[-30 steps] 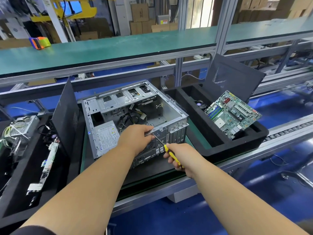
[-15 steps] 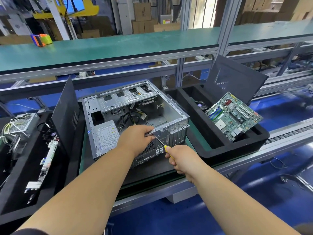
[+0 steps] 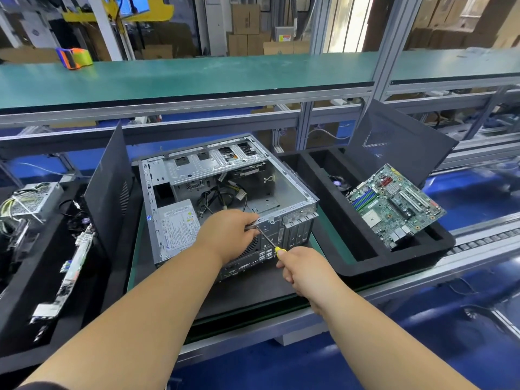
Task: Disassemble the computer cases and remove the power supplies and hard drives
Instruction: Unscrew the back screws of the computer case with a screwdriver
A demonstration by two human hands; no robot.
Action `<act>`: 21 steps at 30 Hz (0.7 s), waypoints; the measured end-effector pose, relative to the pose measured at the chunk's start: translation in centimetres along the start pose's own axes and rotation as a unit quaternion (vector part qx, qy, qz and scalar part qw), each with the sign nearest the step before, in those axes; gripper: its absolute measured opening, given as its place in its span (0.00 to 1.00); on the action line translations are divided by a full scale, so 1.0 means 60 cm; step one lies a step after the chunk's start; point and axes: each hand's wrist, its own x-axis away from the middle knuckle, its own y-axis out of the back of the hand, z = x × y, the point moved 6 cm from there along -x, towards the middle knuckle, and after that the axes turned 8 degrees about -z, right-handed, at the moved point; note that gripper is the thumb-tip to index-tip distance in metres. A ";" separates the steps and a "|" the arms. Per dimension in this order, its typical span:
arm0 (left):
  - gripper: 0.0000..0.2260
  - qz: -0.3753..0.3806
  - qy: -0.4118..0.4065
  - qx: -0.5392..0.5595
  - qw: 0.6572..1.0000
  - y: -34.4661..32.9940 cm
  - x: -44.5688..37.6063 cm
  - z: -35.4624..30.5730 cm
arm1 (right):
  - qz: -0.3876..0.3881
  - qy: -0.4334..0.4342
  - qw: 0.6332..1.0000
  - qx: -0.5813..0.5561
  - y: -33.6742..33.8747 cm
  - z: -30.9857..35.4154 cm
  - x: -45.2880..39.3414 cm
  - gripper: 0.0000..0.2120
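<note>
On the table between two black foam trays (image 3: pixel 349 266), the computer case (image 3: pixel 292 192) lies open; my left hand (image 3: pixel 230 235) grips its rear edge, my right hand (image 3: pixel 304 270) clenches a yellow-handled screwdriver (image 3: pixel 270 243) against it.

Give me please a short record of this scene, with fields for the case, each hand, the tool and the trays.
case: open computer case, power supply inside
left hand: left hand grips the case's rear edge
right hand: right hand holds the screwdriver, tip at the rear panel
right tray: motherboard leaning in black foam tray
left tray: removed power supply
</note>
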 end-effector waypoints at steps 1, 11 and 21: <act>0.08 -0.002 0.004 0.004 1.000 0.001 -0.004 0.002 | -0.006 0.005 1.000 0.009 0.000 0.003 -0.003 0.17; 0.08 0.000 0.007 -0.013 1.000 -0.013 -0.042 0.019 | -0.129 0.168 0.947 0.240 0.016 0.050 -0.016 0.14; 0.09 0.013 0.060 0.022 0.998 -0.018 -0.050 0.032 | -0.108 0.185 0.947 0.240 0.013 0.054 -0.030 0.13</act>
